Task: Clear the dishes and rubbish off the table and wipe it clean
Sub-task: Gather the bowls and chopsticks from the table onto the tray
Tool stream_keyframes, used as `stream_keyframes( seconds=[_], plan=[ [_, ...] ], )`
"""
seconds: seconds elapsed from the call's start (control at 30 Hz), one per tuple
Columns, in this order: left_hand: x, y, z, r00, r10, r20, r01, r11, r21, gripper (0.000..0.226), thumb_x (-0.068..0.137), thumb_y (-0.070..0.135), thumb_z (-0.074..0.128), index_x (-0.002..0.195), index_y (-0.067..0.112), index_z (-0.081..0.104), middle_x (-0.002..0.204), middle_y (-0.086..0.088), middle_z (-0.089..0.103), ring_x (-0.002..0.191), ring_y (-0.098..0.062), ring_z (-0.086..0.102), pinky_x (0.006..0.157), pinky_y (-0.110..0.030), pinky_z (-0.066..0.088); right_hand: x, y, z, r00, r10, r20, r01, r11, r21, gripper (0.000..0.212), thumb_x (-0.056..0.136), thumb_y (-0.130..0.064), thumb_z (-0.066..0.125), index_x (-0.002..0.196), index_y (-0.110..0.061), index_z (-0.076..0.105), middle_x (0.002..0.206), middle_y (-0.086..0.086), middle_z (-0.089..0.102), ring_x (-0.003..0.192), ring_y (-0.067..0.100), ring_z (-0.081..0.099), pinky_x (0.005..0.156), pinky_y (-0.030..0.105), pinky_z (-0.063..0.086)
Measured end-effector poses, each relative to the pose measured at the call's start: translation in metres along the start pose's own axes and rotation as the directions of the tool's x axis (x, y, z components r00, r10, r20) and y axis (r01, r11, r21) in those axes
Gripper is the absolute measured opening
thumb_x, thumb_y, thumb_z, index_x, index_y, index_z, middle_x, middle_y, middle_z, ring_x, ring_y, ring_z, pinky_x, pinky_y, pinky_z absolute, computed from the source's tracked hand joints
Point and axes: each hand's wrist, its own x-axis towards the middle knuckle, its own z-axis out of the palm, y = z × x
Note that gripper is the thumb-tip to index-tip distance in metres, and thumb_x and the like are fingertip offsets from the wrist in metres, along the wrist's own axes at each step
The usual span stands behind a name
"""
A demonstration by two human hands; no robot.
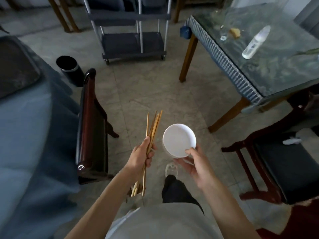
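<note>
Partway through clearing, dishes in both hands, away from the tabletop

Our left hand [143, 156] grips a bundle of chopsticks [152, 128]; our right hand [195, 163] holds a white bowl [179, 140] by its rim, over the floor. We judge the job unfinished: on the tabletop [276, 75], near its far edge, a plastic bottle [255, 43], a small glass [223, 37] and some scraps [234, 32] remain, and wiping looks undone.

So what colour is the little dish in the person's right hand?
Plain white, with no pattern; the dish shows clearly in the head view, held by the right hand.
</note>
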Motion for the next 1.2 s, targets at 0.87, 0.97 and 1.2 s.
stream_keyframes(
  seconds=[0.87,0.97,1.2],
  plan=[
    [0.312,0.294,-0.048,0.883,-0.129,-0.451,-0.119,0.868,-0.482,0.051,0.102,0.056,0.039,0.073,0.018,0.057,0.061,0.001,0.049,0.049,-0.013,0.040,0.052,-0.028,0.037,0.366,-0.278,0.297,0.920,0.229,0.318,-0.036,0.858,-0.513,0.052,0.094,-0.004,0.055,0.139,-0.031,0.060,0.129,0.014,0.063,0.109,0.035,0.070,0.070,0.031,0.062],
    [0.334,0.334,-0.075,0.855,-0.137,-0.499,-0.145,0.863,-0.484,0.051,0.103,0.056,0.038,0.073,0.018,0.054,0.060,0.001,0.048,0.048,-0.012,0.039,0.053,-0.029,0.036,0.392,-0.296,0.347,0.911,0.248,0.329,-0.029,0.835,-0.549,0.053,0.094,-0.003,0.055,0.141,-0.027,0.057,0.129,0.017,0.062,0.106,0.034,0.071,0.066,0.031,0.062],
    [0.363,0.386,-0.148,0.758,-0.158,-0.633,-0.274,0.804,-0.528,0.050,0.105,0.052,0.036,0.074,0.016,0.052,0.058,0.002,0.047,0.049,-0.013,0.038,0.054,-0.029,0.037,0.436,-0.312,0.464,0.849,0.338,0.406,-0.007,0.777,-0.630,0.047,0.096,0.000,0.050,0.137,-0.018,0.059,0.126,0.017,0.064,0.093,0.026,0.068,0.061,0.027,0.060]
  ],
)
